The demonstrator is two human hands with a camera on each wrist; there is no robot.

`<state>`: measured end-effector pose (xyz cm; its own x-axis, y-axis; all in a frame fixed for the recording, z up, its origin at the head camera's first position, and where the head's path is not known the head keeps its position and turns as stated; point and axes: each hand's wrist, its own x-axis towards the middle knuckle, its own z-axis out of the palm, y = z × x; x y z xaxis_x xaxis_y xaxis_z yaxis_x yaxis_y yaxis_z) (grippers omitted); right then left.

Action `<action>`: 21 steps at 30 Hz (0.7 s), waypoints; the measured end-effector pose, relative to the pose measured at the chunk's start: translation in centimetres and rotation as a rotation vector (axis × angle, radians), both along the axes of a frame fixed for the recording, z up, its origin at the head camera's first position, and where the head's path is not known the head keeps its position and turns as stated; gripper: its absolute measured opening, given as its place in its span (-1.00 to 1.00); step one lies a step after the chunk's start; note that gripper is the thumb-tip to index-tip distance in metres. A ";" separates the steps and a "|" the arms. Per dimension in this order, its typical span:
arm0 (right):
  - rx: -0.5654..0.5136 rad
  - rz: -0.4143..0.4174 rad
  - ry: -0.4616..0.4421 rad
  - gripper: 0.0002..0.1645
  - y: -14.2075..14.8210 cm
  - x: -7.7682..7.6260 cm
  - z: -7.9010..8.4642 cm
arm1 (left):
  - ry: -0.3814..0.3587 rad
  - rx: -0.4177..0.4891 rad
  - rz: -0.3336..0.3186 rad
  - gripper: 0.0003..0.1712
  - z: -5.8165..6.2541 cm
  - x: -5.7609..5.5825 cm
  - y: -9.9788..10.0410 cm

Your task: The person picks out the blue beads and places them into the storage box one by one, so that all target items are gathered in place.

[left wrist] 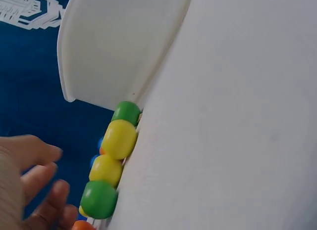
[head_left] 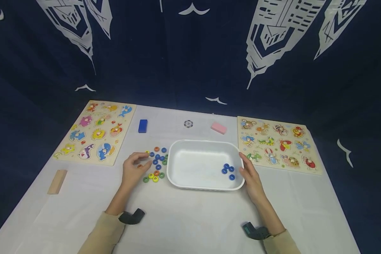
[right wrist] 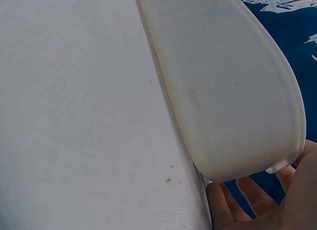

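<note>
My left hand (head_left: 134,169) is over a cluster of beads, its thumb and index finger apart with nothing seen between them. Round blue beads (head_left: 157,156), yellow beads (left wrist: 119,139), green beads (left wrist: 99,199) and orange beads (head_left: 157,173) lie loose beside a white tray (head_left: 193,187). Several blue beads (head_left: 231,177) sit inside the tray, toward its right end. At that end my right hand (head_left: 253,180) holds the tray, thumb and index finger at the rim. The right wrist view shows its other fingers (right wrist: 255,195) by the tray's outer wall.
Wooden peg puzzles stand at the back, a sea-animal board (head_left: 95,134) on the left and an insect board (head_left: 276,143) on the right. Between them lie a blue block (head_left: 143,126), a patterned chip (head_left: 188,124) and a pink block (head_left: 218,127). A wooden block (head_left: 57,181) is far left.
</note>
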<state>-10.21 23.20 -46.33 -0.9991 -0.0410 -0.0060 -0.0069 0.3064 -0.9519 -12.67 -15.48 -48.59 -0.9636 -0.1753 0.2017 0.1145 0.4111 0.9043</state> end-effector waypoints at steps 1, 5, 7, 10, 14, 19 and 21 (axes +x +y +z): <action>0.005 0.001 0.002 -0.41 0.2 -0.1 -0.3 | -0.008 -0.014 -0.008 -0.69 -0.3 -0.1 0.1; 0.021 -0.006 0.019 -0.43 0.6 -0.4 -1.3 | -0.036 -0.122 -0.029 -0.66 -1.0 -0.2 0.5; 0.022 -0.007 0.029 -0.44 0.8 -0.4 -1.4 | -0.047 -0.212 -0.024 -0.66 -1.2 -0.3 0.8; 0.015 -0.007 0.029 -0.43 0.7 -0.3 -1.1 | -0.065 -0.327 -0.004 -0.67 -1.4 -0.5 1.2; -0.007 0.000 0.014 -0.41 0.1 0.3 0.4 | -0.079 -0.373 0.009 -0.67 -1.2 -0.6 1.5; -0.012 0.006 0.003 -0.41 -0.4 0.6 1.4 | -0.054 -0.275 0.037 -0.70 -0.2 -0.4 1.5; -0.011 0.008 0.006 -0.41 -0.4 0.5 1.3 | -0.014 -0.210 0.051 -0.71 0.8 -0.4 1.8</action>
<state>-9.72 22.75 -45.02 -0.9988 -0.0486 0.0006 -0.0150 0.2963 -0.9550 -13.04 -13.72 -47.75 -0.9576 -0.1794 0.2255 0.0769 0.5953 0.7998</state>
